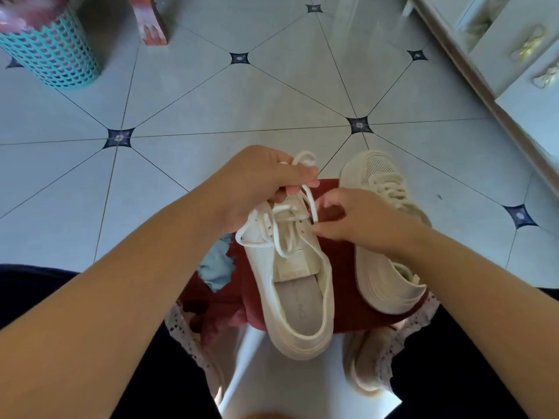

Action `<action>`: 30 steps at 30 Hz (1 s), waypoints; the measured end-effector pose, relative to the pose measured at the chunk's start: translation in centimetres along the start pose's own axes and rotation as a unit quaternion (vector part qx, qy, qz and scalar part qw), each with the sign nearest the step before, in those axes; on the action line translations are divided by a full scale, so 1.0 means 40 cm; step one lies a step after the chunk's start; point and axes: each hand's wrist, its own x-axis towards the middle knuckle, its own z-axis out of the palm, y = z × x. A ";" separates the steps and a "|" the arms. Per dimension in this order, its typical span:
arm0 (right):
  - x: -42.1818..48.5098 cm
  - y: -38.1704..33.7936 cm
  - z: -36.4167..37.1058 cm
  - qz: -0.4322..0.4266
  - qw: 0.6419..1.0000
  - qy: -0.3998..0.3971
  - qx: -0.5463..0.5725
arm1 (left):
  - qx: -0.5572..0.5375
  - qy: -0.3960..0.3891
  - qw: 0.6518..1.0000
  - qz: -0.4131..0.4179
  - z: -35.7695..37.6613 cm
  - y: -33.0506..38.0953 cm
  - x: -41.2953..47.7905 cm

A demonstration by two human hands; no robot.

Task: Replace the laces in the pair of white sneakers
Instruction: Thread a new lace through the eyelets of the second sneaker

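A white sneaker [298, 300] lies in front of me on a dark red cloth [341, 303], heel toward me, with only its lowest eyelets laced. My left hand [260, 182] grips the toe end of this sneaker and holds a loop of the white lace [304, 160] above it. My right hand [351, 220] pinches the tip of the lace's other end beside the right-side eyelets. The second white sneaker [384, 189], fully laced, lies to the right, partly under my right forearm.
The floor [211, 101] is pale tile with dark diamond insets. A teal mesh basket [51, 52] stands at the far left, a red furniture leg [151, 22] beside it. White drawers [514, 46] run along the right. My dark-clothed legs frame the cloth.
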 end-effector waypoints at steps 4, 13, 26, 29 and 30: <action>0.016 0.007 0.033 -0.075 0.986 0.098 -0.115 | -0.004 0.013 1.000 0.019 -0.002 -0.006 -0.002; 0.017 0.018 0.025 -0.004 0.979 0.070 0.193 | 0.333 -0.006 0.941 0.053 0.021 -0.075 -0.037; 0.024 0.013 0.034 0.021 0.929 0.039 0.367 | 0.452 0.109 0.874 0.142 0.045 -0.120 -0.037; 0.030 0.017 0.040 0.023 0.931 0.055 0.360 | 0.397 0.131 0.900 0.124 0.054 -0.128 -0.033; 0.033 0.017 0.042 0.020 0.934 0.065 0.351 | 0.370 0.136 0.911 0.121 0.056 -0.130 -0.032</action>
